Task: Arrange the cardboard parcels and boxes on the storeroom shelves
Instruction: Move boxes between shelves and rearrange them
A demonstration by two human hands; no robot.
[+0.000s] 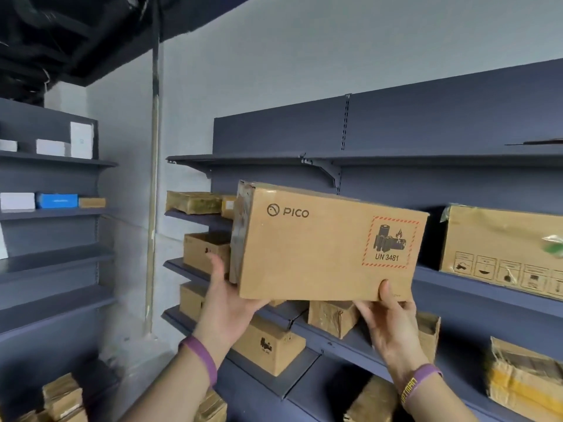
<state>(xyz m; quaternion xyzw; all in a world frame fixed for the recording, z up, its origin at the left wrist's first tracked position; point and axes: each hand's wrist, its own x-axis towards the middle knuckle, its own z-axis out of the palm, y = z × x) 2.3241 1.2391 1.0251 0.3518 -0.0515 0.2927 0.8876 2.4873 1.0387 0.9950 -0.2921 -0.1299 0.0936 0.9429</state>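
While both hands grasp it from below, the cardboard box (323,242) is raised before the shelf (457,283), left hand (227,303) at its left corner, right hand (388,321) at its right.

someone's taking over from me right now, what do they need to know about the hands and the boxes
Left hand: grips the PICO box at its lower left corner.
Right hand: holds its lower right edge, thumb on the front face.
The box seems to be held up in front of the shelving, not resting on it.
Done: a large carton stands on the shelf to the right; a smaller parcel lies one level down.
Left: set the PICO box down, probably beside the large carton.
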